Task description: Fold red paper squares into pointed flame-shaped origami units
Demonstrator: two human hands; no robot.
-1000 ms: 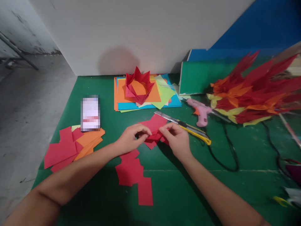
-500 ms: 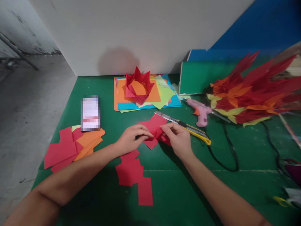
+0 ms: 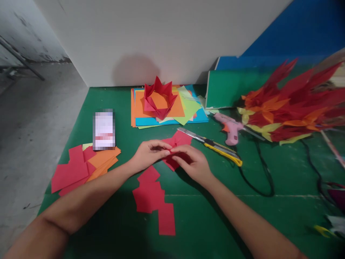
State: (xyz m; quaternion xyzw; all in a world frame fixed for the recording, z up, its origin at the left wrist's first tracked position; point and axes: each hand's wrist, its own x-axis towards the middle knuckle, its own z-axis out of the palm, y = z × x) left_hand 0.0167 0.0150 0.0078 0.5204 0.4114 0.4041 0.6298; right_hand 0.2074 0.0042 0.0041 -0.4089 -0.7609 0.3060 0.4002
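Note:
Between my two hands is a small folded piece of red paper (image 3: pixel 174 144), partly hidden by the fingers. My left hand (image 3: pixel 151 153) pinches its left side, and my right hand (image 3: pixel 192 162) pinches it from the right with thumb and fingers. Under them on the green table lies a loose red paper sheet (image 3: pixel 183 138). Nearer to me are several red paper rectangles (image 3: pixel 149 197). A yellow-handled utility knife (image 3: pixel 219 146) rests just beyond my right hand, its metal end over the red sheet's corner.
A red folded paper ring (image 3: pixel 161 114) sits on stacked coloured sheets (image 3: pixel 138 104) at the back. A phone (image 3: pixel 104 127) and red and orange papers (image 3: pixel 72 171) lie left. To the right are a pink glue gun (image 3: pixel 231 131), a black cord (image 3: pixel 271 185) and paper flowers (image 3: pixel 285 111).
My right hand has moved left and slightly down, closer to my left hand. My left hand has shifted slightly up and left. The red paper between them is now more covered.

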